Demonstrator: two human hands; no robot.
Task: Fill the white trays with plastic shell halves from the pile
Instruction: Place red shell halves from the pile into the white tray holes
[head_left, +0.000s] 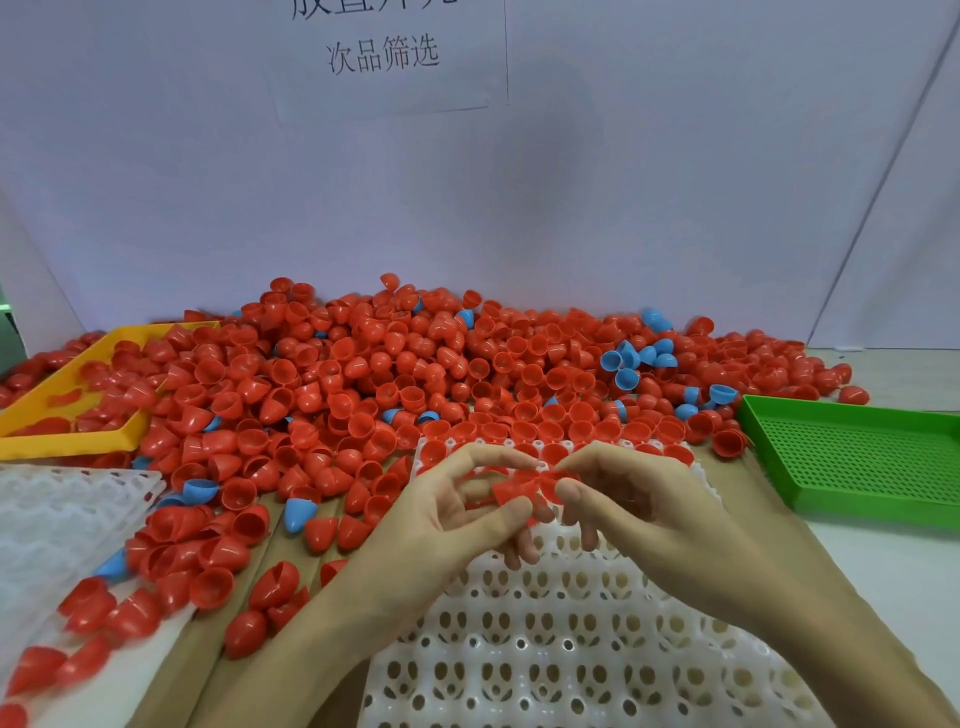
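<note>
A big pile of red shell halves (395, 364), with a few blue ones mixed in, covers the back of the table. A white tray (571, 649) with rows of round pockets lies in front of me; red halves sit in its far row. Above the tray's far part, my left hand (457, 514) and my right hand (639, 499) meet. Each pinches a red shell half (524, 486) between thumb and fingers, and the two halves touch each other.
A second white tray (47, 525) lies at the left with loose halves on its near part. A yellow tray (67, 441) sits at the back left, partly buried by the pile. A green perforated tray (852, 457) stands at the right. A white wall rises behind.
</note>
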